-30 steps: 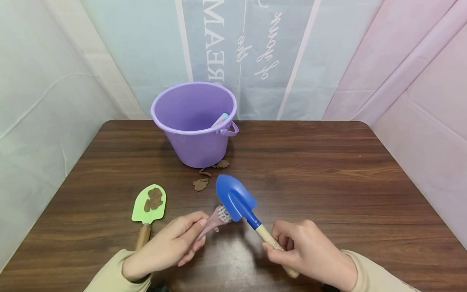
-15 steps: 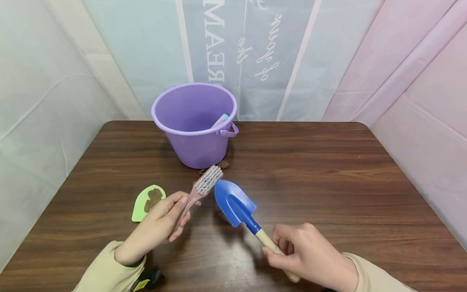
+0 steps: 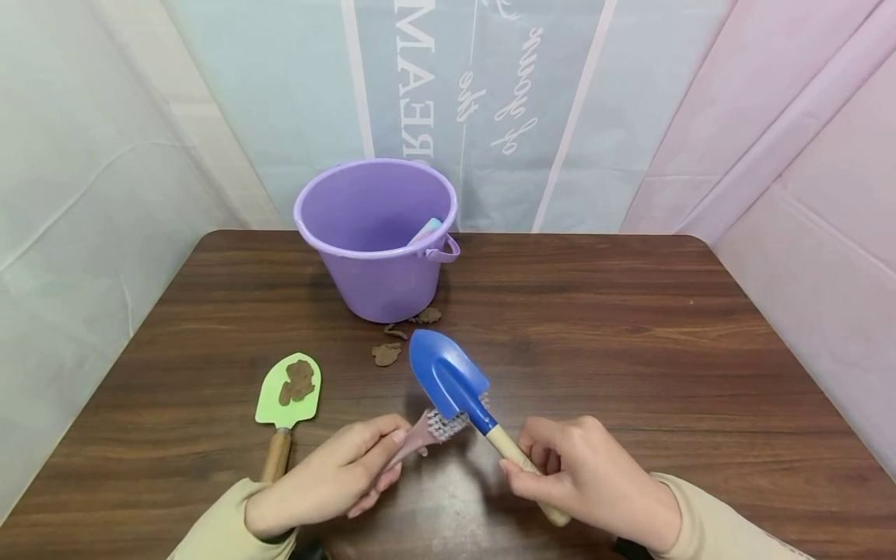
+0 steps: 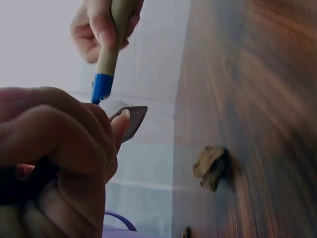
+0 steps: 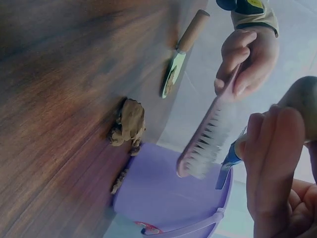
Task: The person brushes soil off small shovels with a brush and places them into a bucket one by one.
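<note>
My left hand (image 3: 350, 469) grips a pink scrub brush (image 3: 418, 437) by its handle. The bristles face up, under the blade of a blue hand trowel (image 3: 448, 373). My right hand (image 3: 591, 482) holds that trowel by its pale wooden handle, blade pointing up and left above the table. In the head view the blade hides part of the brush head. The right wrist view shows the brush's long bristles (image 5: 208, 148) close beside the blue blade (image 5: 229, 163). Clay-like brown lumps (image 5: 130, 124) lie on the table below.
A purple bucket (image 3: 378, 284) stands at the back, with a pale blue-tipped item (image 3: 425, 231) inside. At left lies a green spatula-shaped trowel (image 3: 269, 397) with brown clumps (image 3: 299, 381) on it. Flat brown pieces (image 3: 386, 355) lie before the bucket on the wooden table (image 3: 630, 342).
My left hand swung the brush up and left past the trowel's tip, then back down and right beneath the blade. The trowel has shifted only slightly.
</note>
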Demonstrator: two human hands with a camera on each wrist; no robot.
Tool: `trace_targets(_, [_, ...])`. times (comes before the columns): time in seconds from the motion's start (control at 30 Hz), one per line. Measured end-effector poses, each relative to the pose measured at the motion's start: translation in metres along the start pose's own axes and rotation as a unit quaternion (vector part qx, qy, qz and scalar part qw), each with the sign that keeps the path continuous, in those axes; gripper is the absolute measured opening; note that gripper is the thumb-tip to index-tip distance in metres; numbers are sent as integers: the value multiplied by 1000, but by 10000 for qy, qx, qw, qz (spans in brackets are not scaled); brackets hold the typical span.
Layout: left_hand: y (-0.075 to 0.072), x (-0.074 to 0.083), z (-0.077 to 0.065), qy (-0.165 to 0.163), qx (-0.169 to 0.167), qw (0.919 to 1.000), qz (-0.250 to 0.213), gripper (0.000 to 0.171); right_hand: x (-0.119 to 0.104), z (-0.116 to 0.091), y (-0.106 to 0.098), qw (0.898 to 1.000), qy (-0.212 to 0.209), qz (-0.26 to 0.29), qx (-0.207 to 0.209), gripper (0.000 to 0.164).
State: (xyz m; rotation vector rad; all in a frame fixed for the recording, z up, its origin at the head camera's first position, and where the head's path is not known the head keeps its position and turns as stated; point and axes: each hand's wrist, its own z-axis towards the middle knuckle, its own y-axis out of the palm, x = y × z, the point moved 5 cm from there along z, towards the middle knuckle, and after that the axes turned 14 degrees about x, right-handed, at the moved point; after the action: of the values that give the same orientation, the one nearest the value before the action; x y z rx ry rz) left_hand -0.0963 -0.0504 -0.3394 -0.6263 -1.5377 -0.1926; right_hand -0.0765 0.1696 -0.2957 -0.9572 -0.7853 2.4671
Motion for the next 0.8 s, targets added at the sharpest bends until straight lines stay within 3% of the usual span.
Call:
trace_targets(0.2, [0, 3, 0, 176, 35, 9998, -81, 34, 0, -4, 2, 9999, -9, -115, 44, 26])
trace_targets(0.43, [-15, 0, 5, 132, 188, 9982, -562, 37, 0, -9, 2, 9998, -28, -207, 27, 28])
trace_targets(0.53, [-24, -1, 8, 172, 440, 9969, -632, 38, 1, -11, 2, 9998, -23, -215, 14, 28])
trace_targets(0.8, [-47, -1, 11, 277, 1341, 9903, -246, 33, 2, -15, 1, 9998, -3, -205, 26, 28])
